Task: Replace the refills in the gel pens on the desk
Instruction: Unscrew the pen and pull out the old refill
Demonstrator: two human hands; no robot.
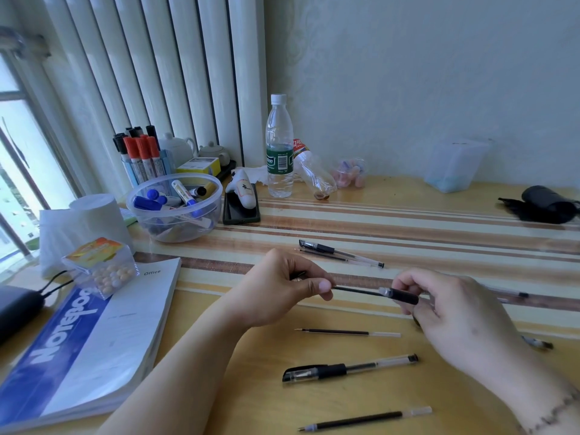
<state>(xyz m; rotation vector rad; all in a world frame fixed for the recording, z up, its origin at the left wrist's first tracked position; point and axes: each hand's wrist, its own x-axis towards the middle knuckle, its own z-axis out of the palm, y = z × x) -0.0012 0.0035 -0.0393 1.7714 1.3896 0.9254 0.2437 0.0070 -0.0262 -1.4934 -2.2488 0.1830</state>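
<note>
Two hands work one pen. The left hand (279,287) pinches a thin black refill (356,290), aligned with the black-gripped clear barrel (403,296). The right hand (452,312) clasps that barrel, steadying it.

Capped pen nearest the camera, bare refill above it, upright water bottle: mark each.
capped pen (348,368), head view, on its black rubber sleeve.
bare refill (345,332), head view, on the dark ink tube.
water bottle (279,161), head view, on the green label.

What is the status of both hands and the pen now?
Left hand pinches refill. Right hand holds pen barrel, refill partly inside it. Nothing blocks the hands; capped pen and loose refills lie nearby.
</note>
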